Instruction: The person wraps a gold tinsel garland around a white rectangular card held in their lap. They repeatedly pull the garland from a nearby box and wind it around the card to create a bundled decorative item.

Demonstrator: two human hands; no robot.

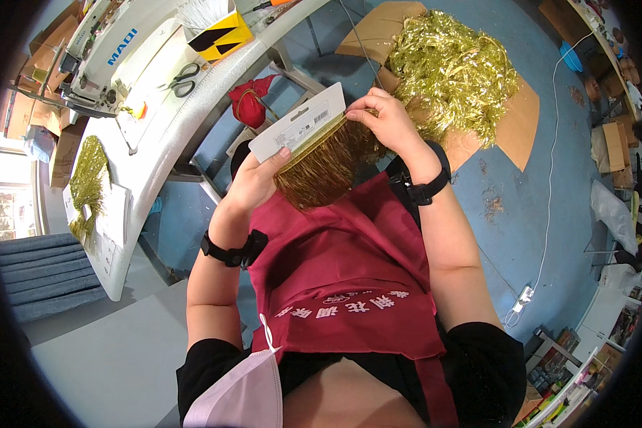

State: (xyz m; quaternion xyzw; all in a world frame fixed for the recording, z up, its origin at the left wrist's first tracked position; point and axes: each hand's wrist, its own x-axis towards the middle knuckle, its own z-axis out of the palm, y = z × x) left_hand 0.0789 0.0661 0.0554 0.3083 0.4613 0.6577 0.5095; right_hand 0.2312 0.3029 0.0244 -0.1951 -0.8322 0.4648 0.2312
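Observation:
My left hand (257,179) grips the lower left end of a white printed card (298,126) with a hang slot, thumb on its face. Along the card's edge runs the gold band of a metallic tinsel fringe (318,174), whose brown-gold strands hang over my lap. My right hand (380,120) pinches the band at the card's right corner between thumb and fingers; more fringe bunches beneath that hand. Past my right hand, a heap of gold tinsel (452,75) fills an open cardboard box (519,123) on the floor.
A sewing machine (123,48), black-handled scissors (182,83), a yellow-and-black box (219,40) and another tinsel fringe (89,182) on white cards are on the white worktable (163,144) at left. A red cloth bundle (250,104) is beside its edge. A white cable (550,187) crosses the floor at right.

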